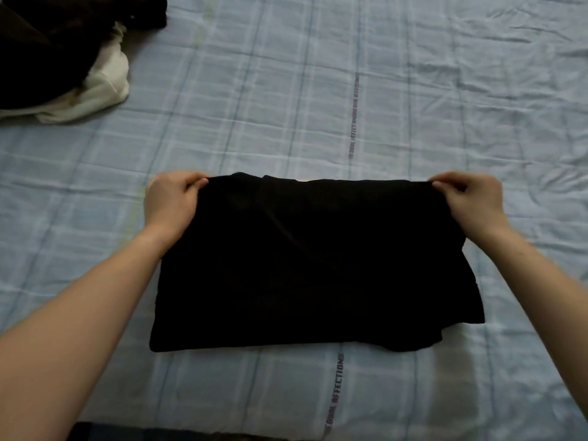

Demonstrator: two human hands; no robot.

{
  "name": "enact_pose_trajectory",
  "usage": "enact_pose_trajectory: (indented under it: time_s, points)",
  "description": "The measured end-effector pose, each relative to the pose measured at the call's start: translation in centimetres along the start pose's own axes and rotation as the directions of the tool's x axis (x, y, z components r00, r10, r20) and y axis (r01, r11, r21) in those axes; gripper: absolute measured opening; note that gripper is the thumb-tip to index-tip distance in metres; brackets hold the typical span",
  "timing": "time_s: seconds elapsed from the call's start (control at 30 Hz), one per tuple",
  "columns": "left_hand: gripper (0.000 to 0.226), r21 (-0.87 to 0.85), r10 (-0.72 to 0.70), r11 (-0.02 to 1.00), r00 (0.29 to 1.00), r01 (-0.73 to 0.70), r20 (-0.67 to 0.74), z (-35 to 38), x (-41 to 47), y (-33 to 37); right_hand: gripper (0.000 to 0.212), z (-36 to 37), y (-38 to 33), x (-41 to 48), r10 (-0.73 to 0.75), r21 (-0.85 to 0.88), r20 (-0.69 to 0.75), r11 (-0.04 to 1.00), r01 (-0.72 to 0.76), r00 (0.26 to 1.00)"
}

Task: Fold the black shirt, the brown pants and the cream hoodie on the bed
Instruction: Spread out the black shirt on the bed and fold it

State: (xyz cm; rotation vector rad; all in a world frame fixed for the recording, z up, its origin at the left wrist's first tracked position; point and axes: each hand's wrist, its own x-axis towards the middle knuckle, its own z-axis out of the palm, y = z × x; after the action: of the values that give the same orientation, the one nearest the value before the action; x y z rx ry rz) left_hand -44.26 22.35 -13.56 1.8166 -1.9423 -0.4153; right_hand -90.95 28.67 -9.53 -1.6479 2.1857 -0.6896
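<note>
Black shirt (pixel 305 265): soft rectangular fold on plaid bed (pixel 413 90); left hand (pixel 171 202), right hand (pixel 471 202) pinching far corners.

One bed (pixel 413 90); one black shirt (pixel 311 265); one cream hoodie (pixel 105 87); one dark garment, apparently the brown pants (pixel 41 49); two hands: left hand (pixel 171 202), right hand (pixel 471 202)

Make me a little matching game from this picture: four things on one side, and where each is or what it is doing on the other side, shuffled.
1 black shirt
2 cream hoodie
3 brown pants
4 right hand

A heaped on a pale garment, far left
B pinching a far corner of the shirt
C lying in the middle of the bed
D peeking out beneath a dark garment

Pairs: 1-C, 2-D, 3-A, 4-B
</note>
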Motion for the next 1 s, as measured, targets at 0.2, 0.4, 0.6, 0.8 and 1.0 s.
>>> enact_pose_trajectory:
  time_s: [0.2,0.4,0.6,0.8,1.0]
  points:
    - [0.027,0.104,-0.059,0.993,0.998,0.057,0.02,0.3,0.1,1.4,0.025,1.1,-0.6,-1.2,0.057,-0.061,-0.086,0.996,-0.063,0.995]
    - [0.056,0.203,0.324,0.906,0.918,-0.371,0.23,4.5,-3.9,9.2,0.052,7.8,-6.2,-5.9,-0.265,-0.335,0.122,0.896,0.291,0.957]
    - [0.059,0.247,0.356,0.863,0.877,-0.441,0.322,5.1,-6.2,7.7,0.053,7.2,-4.2,-7.5,-0.262,-0.314,0.171,0.899,0.304,0.95]
    - [0.053,0.014,0.588,0.79,0.763,-0.613,0.269,1.3,-15.7,6.2,0.035,3.9,-0.4,-19.0,-0.466,-0.178,0.055,0.866,0.468,0.883]
    - [0.048,0.201,0.643,0.637,0.657,-0.744,0.394,0.8,-18.1,3.5,0.033,4.3,1.2,-20.7,-0.455,-0.292,0.133,0.831,0.473,0.881]
